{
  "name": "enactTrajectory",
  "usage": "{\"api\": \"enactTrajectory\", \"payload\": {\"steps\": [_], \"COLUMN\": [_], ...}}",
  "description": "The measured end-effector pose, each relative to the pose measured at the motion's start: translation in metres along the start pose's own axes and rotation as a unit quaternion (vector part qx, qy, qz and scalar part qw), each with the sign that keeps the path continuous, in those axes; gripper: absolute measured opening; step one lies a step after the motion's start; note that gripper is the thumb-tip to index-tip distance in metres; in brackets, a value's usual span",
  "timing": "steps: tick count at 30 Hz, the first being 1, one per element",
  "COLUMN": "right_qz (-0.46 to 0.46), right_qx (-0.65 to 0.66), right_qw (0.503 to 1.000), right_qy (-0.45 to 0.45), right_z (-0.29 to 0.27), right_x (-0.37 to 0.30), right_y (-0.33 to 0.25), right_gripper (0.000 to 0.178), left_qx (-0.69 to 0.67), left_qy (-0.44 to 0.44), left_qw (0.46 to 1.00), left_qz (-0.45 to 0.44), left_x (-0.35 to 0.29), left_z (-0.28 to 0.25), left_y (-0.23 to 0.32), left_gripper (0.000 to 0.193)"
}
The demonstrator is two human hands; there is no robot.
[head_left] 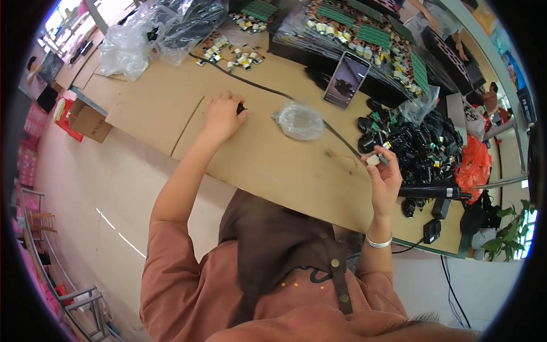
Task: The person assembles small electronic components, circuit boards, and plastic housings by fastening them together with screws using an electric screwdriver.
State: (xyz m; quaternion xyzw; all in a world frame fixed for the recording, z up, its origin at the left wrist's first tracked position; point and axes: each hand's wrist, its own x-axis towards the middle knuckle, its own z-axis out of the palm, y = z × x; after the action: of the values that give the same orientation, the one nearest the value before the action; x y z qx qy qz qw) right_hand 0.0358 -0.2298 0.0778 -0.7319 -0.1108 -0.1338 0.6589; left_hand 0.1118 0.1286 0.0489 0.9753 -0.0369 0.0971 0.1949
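My left hand (224,115) rests over the cardboard-covered tabletop (273,165), its fingers closed around a small black part (240,108) that is mostly hidden. Between the thumb and fingertips of my right hand (387,174) is a small white component (373,161), held a little above the table near its right side. A heap of black plastic parts (416,139) lies just beyond that hand. In the middle, a round clump of clear plastic (298,121) sits between my hands. A dark cable (259,85) runs across the table behind it.
A phone (347,80) stands propped up at the back. Green circuit boards (373,36) with white components pile behind it. Loose components (245,60) and clear plastic bags (128,48) lie at the far left. A black cylindrical tool (430,191) and red bag (474,168) are at right.
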Motion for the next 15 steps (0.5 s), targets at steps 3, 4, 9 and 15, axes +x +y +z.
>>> {"api": "enactTrajectory", "payload": {"steps": [3,4,9,15], "right_qz": [0.05,0.038,-0.005,0.046], "right_qx": [0.088,0.105,0.101,0.046], "right_qw": [0.989,0.987,0.984,0.995], "right_qy": [0.108,0.114,0.148,0.078], "right_z": [-0.007,-0.021,-0.055,-0.039], "right_x": [0.001,0.001,0.001,-0.008], "right_y": [-0.006,-0.003,-0.032,-0.017], "right_gripper": [0.039,0.041,0.04,0.039], "left_qx": [-0.133,-0.242,-0.083,0.023], "left_qy": [0.006,-0.071,-0.016,0.062], "left_qw": [0.991,0.967,0.996,0.971], "left_qz": [0.002,-0.036,-0.01,0.228], "left_x": [-0.01,-0.016,-0.022,0.098], "left_z": [0.017,0.022,0.038,0.061], "left_y": [0.03,0.041,0.047,0.057], "left_gripper": [0.022,0.019,0.016,0.033]}}
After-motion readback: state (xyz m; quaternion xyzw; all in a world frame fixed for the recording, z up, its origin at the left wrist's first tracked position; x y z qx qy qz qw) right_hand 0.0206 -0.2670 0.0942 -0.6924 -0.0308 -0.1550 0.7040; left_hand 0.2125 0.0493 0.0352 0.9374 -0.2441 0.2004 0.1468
